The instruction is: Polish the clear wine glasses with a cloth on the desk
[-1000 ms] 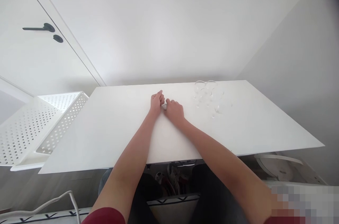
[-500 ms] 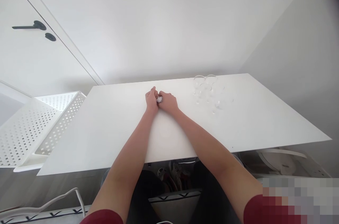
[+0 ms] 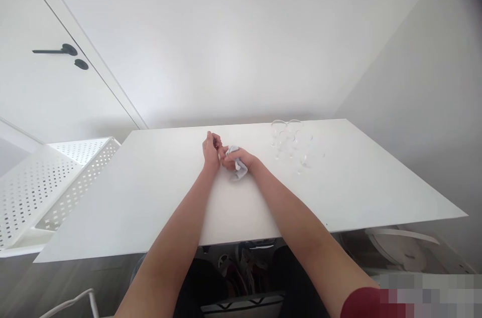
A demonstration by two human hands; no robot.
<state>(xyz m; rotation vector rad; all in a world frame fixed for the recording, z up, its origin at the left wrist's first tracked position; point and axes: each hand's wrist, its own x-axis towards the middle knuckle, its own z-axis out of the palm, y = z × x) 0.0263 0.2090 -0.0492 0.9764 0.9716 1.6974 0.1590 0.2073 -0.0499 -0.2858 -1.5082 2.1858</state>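
More pale cloth [image 3: 239, 172] shows than before, clutched by the right hand [image 3: 245, 157]; left hand [image 3: 211, 150] curled, contents unclear.

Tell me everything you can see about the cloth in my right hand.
The cloth looks pale grey-white, soft and thin, perhaps fabric; no print can be made out. It is crumpled, with folds. The right hand grips it: one bunched part shows among the fingers, and a loose part sticks out toward the person. It is near the middle of the white table, just right of the left hand; whether it touches the tabletop is unclear.
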